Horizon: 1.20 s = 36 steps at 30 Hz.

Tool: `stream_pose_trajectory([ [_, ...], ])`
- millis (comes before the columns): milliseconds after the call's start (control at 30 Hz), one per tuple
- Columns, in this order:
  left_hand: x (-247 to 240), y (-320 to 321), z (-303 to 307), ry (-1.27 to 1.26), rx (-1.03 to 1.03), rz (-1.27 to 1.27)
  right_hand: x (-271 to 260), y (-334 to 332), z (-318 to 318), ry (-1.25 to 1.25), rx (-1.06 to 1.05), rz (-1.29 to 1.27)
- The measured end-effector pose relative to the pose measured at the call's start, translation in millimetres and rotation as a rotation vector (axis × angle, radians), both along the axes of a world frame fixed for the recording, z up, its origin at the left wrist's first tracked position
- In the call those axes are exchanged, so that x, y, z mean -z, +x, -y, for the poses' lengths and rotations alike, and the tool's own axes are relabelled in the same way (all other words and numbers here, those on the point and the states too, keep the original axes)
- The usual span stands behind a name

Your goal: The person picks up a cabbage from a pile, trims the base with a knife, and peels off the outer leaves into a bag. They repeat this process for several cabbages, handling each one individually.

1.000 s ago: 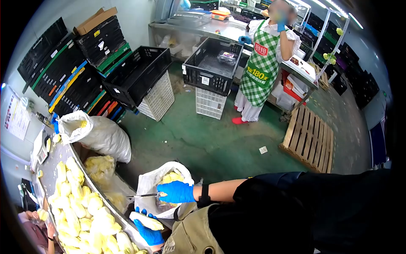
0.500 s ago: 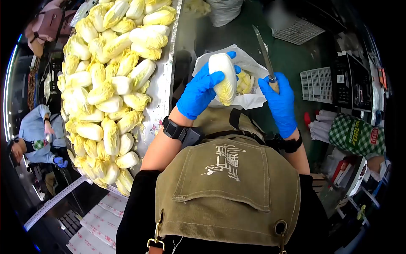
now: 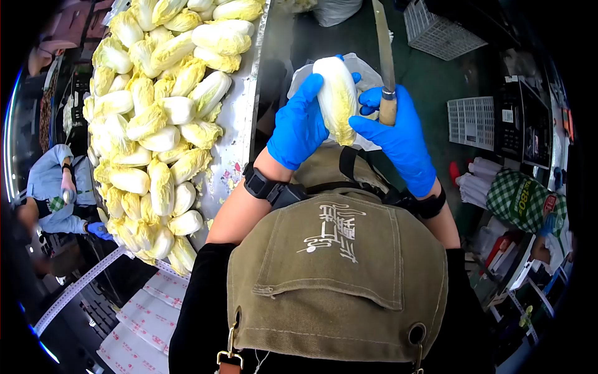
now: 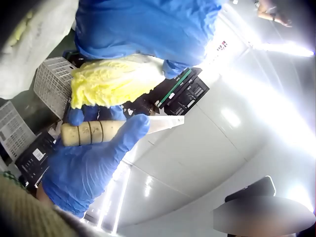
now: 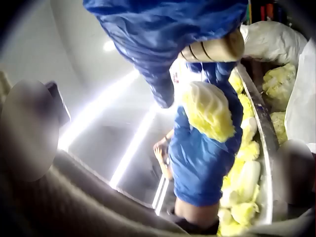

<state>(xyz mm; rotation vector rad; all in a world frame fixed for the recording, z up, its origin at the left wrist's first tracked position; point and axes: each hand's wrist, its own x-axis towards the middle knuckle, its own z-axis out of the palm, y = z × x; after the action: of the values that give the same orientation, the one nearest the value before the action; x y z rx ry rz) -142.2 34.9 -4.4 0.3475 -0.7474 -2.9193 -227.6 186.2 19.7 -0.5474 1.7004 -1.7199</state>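
One cabbage (image 3: 338, 100) slants lengthwise, its yellow tip nearest the apron (image 3: 336, 324).

A yellow-white cabbage (image 3: 336, 100) is held beside a wooden-handled knife (image 3: 386, 62)

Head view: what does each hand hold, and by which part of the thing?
The left hand holds a cabbage by its sides, nearer the white end. The right hand grips a knife by its tan handle.
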Motion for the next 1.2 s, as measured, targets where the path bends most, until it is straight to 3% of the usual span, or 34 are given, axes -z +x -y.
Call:
stream_pose_trajectory([
  [133, 1.3, -0.7, -3.3, -0.053, 0.036, -0.011, 17.9, -1.5, -0.1, 0.011, 0.058, -0.026],
  [233, 2.5, -1.3, -3.5, -0.069, 0.028, -0.015, 14.5, -12.6, -5.2, -0.046, -0.037, 0.222],
  [433, 4.3, 1.7, -8.4, -0.483, -0.006, 0.020, 26.7, -12.5, -6.8, -0.114, 0.006, 0.184],
  [533, 0.4, 1.9, -15.8, -0.525, -0.084, 0.037, 23.7, -11.7, -3.5, -0.111, 0.056, 0.252],
  [667, -4.7, 1.5, -25.0, -0.668, -0.159, 0.110, 30.9, -20.2, -8.6, -0.125, -0.001, 0.159],
  [733, -1.3, 0.9, -29.6, -0.609, -0.172, 0.103, 25.8, -19.3, -8.7, -0.086, -0.063, 0.051],
  [967, -1.0, -17.7, -50.0, -0.314, -0.117, 0.084, 33.0, -32.8, -32.1, -0.130, -0.025, 0.185],
  [1100, 6.6, -26.9, -61.1, -0.515, -0.068, 0.120, 44.1, -43.7, -47.8, -0.156, 0.009, 0.201],
  [1200, 16.5, -31.6, -63.1, -0.370, -0.036, 0.160, 37.1, -42.6, -56.3, -0.143, 0.085, 0.259],
])
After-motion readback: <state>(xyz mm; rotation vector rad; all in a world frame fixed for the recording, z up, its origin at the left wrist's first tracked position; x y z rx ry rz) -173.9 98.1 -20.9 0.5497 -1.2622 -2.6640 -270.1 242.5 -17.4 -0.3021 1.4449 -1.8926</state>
